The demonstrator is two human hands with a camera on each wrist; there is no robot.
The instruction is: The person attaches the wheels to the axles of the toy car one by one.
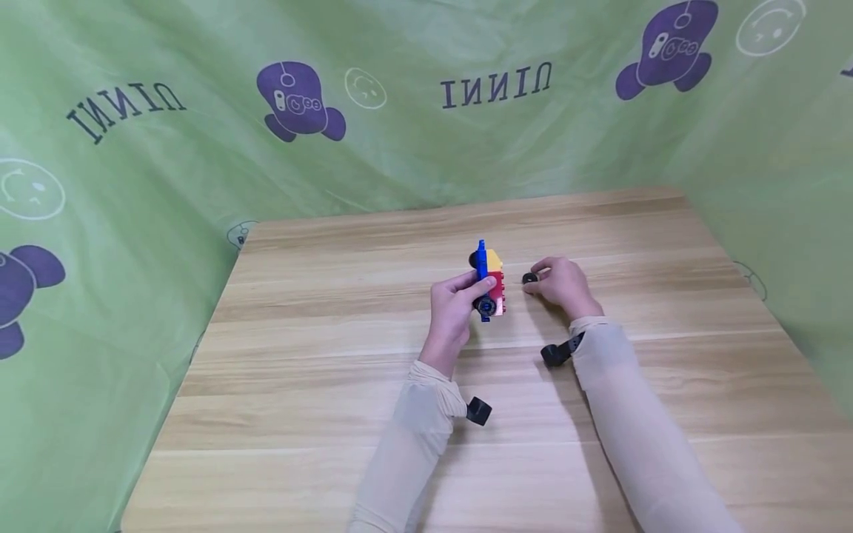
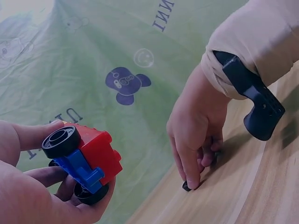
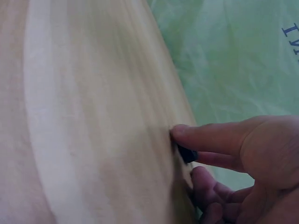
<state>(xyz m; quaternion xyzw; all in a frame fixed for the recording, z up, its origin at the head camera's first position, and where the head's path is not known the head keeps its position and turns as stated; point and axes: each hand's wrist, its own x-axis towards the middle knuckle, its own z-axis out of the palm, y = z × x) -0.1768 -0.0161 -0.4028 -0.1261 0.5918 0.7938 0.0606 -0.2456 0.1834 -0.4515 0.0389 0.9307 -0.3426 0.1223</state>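
My left hand (image 1: 450, 314) grips a toy car (image 1: 494, 287) built of a blue base, red and yellow blocks and black wheels, holding it tilted above the table. In the left wrist view, black wheels show on both sides of the car (image 2: 99, 151), and part of it is hidden by the fingers. To the right of the car, my right hand (image 1: 565, 285) pinches a small black toy wheel (image 1: 529, 278) between thumb and fingertips at the tabletop. The right wrist view shows that wheel (image 3: 188, 154) partly covered by the fingers.
Both hands are over a wood-grain table (image 1: 320, 333). A green printed cloth (image 1: 413, 155) hangs behind and beside it. Black camera mounts are strapped at the left wrist (image 1: 478, 411) and right wrist (image 1: 556, 354).
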